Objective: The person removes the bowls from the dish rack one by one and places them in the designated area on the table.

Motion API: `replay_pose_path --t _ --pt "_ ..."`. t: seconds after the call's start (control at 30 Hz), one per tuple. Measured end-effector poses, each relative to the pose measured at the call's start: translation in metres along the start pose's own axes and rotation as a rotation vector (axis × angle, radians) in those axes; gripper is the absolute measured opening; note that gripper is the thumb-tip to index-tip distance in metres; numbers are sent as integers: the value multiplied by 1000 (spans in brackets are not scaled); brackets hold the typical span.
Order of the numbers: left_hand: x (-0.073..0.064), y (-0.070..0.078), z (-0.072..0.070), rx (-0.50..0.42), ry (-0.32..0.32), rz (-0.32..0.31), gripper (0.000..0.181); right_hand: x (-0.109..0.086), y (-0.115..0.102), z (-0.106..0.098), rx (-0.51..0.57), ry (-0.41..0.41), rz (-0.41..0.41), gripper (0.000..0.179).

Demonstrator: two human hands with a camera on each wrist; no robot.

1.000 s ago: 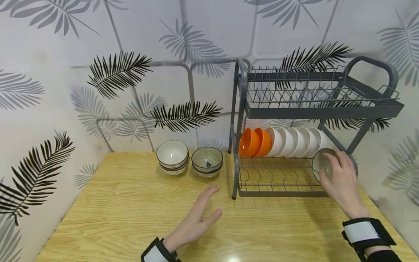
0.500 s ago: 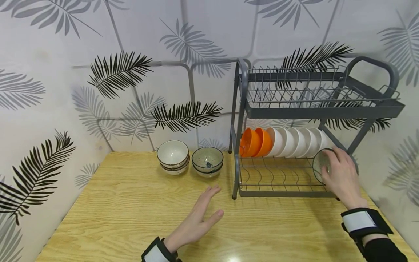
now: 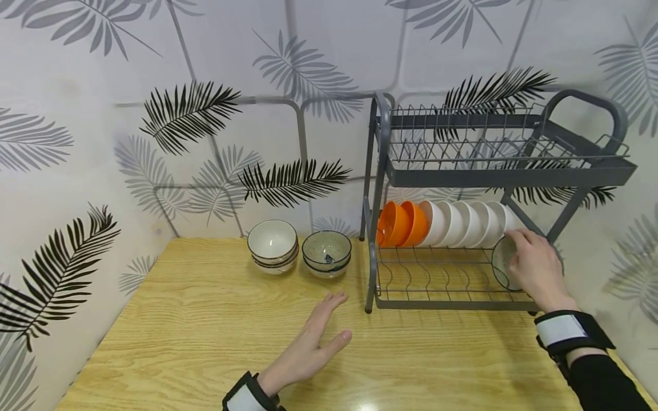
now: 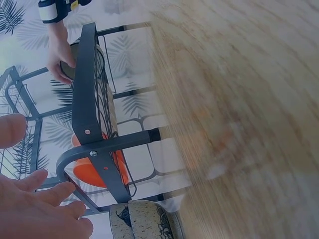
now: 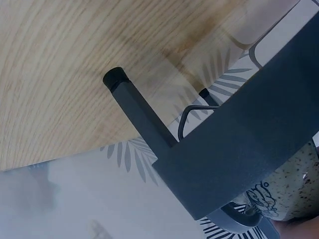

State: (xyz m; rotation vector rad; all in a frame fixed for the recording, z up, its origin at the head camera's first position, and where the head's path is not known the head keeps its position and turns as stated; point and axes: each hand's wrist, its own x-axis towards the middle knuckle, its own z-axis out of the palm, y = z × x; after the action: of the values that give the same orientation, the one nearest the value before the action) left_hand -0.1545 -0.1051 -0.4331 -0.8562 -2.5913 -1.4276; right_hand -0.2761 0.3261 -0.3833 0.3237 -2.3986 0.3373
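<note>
With your left hand [image 3: 307,347] relaxed and free above the desk [image 3: 205,319] and your right hand [image 3: 541,271] gripping the tilted speckled bowl [image 3: 502,265] at the lower tier's [image 3: 447,305] right end, seat it gently, though wire contact looks unclear.

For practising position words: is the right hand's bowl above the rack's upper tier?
No, the right hand holds the speckled bowl at the lower tier.
</note>
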Motion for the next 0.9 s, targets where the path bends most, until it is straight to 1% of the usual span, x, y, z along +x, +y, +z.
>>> replay_pose_path --t 0.13,0.33,0.43,0.83,0.9 --pt "0 0 0 5 -2 4 61 2 1 0 -8 -49 40 42" --pt "0 0 -2 5 -2 -2 62 5 1 1 5 -87 93 47" --pt "-1 0 -2 0 -2 1 61 6 2 2 6 -80 117 48" --pt "-1 -1 -2 0 10 17 59 9 1 3 -9 -37 166 49" --pt "-2 -1 -2 0 7 12 60 8 0 2 -6 -16 167 49"
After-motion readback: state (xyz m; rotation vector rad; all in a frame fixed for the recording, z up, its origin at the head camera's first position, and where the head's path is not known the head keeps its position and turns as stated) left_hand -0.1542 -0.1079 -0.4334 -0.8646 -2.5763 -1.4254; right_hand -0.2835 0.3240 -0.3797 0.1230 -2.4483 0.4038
